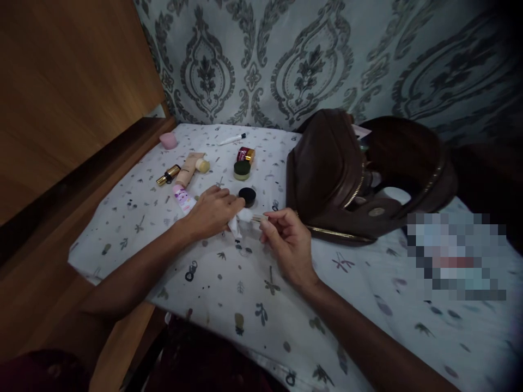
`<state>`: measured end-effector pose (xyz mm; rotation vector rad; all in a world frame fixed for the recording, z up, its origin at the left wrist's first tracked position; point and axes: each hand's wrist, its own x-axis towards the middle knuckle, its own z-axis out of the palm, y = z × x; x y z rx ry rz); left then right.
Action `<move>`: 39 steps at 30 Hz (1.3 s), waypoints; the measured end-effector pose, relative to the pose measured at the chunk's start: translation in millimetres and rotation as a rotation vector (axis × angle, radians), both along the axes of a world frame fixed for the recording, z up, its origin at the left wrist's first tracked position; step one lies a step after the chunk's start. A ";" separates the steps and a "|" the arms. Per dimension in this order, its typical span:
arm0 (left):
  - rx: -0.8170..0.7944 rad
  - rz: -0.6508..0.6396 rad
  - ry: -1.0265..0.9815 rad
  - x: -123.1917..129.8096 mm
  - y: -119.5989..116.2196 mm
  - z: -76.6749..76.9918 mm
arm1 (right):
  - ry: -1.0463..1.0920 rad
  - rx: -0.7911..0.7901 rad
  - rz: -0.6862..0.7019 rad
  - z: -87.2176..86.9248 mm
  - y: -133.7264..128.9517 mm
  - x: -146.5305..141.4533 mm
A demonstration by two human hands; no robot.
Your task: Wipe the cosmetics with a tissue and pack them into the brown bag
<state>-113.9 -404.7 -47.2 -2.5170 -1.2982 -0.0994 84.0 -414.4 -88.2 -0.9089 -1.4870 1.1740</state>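
My right hand pinches the thin handle of a small makeup brush, its tip pointing left. A white tissue is gripped in my left hand and meets the pale end of the brush; where one stops and the other starts is hard to tell. Just behind my left fingers sits a round black-lidded container. A white and purple tube lies partly hidden beside the back of that hand.
A brown leather bag stands unzipped at the right. Behind my hands are a beige tube, a gold and black lipstick, a green-lidded jar, a red and gold box, a white pen-like item and a pink cup-shaped piece.
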 end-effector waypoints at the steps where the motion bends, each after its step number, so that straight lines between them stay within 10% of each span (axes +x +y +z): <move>1: 0.022 0.009 0.004 -2.1 1.6 0.1 | 0.004 -0.007 -0.007 -0.2 0.4 0.3; 14: 0.182 0.135 -0.058 -10.3 5.8 -4.8 | 0.007 -0.035 0.004 -0.9 -1.1 -0.2; 28: 0.187 0.084 -0.064 -4.6 -0.1 -5.0 | -0.198 0.432 -0.006 3.4 -7.9 -1.4; 39: 0.253 0.147 -0.035 -24.7 11.4 -3.6 | -0.010 -0.023 0.013 2.8 -3.6 -2.1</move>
